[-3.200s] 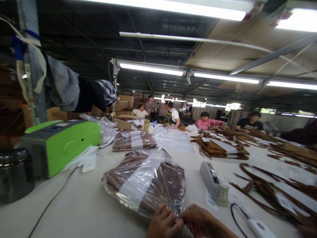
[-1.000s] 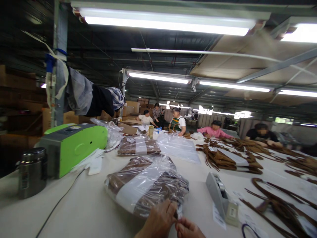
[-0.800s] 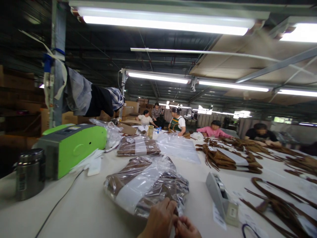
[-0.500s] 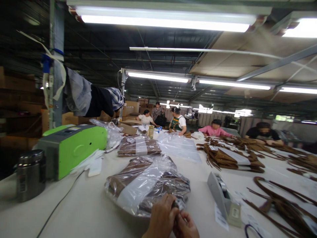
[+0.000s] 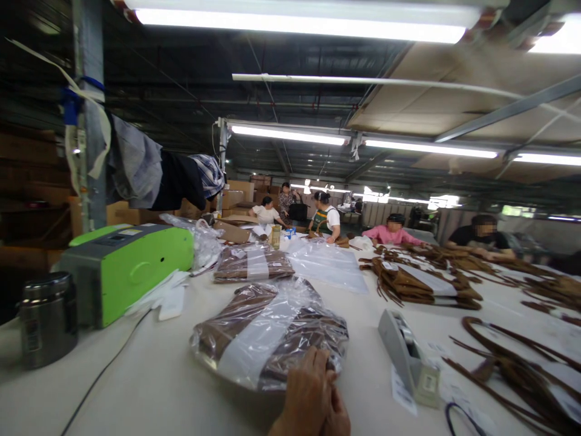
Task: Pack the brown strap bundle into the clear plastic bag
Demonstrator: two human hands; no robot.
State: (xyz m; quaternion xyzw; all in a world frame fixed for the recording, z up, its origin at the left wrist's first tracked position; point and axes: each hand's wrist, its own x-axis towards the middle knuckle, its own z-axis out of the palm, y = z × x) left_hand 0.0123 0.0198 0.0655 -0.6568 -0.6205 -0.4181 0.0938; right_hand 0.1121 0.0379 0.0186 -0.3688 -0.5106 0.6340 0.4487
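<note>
Left hand (image 5: 307, 393) and right hand (image 5: 338, 413) pressed close together at the bottom edge of the view, fingers bunched on the near end of a clear plastic bag stuffed with brown leather pieces (image 5: 272, 330). Left fingers curled over the bag's crinkled edge; right hand mostly hidden behind the left, exact grip impossible to tell. Bag lying flat on the pale surface (image 5: 158, 387), a white band showing across its middle, right in front of the hands.

Just to the right, apart from the bag, a grey tape dispenser (image 5: 407, 357). Further right, loose brown leather straps (image 5: 508, 369) spread out. Behind the bag, a second packed bag of brown pieces (image 5: 252, 263) and an empty clear plastic sheet (image 5: 327, 263). On the left, a green and grey machine (image 5: 127, 266) with a dark cable trailing forward, and beside it a steel lidded canister (image 5: 48, 318). At the far end, several other people seated, working on more brown straps.
</note>
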